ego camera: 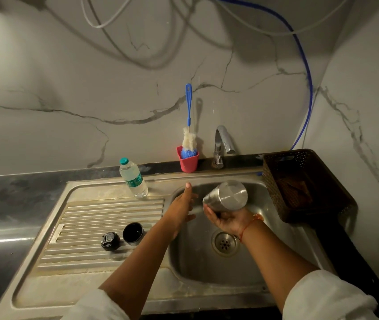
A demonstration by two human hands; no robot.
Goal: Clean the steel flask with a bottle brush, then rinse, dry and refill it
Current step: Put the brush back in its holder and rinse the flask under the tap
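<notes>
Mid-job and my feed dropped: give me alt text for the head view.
The right hand holds the steel flask tilted, base up, over the sink basin, while the left hand hovers open beside it. The bottle brush stands in a red cup by the tap; a black cap and a black stopper sit on the drainboard.

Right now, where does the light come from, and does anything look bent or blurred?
Head view: glare at the upper left; the bottle brush throws its shadow rightward on the wall; the wide lens bows the counter edge.
</notes>
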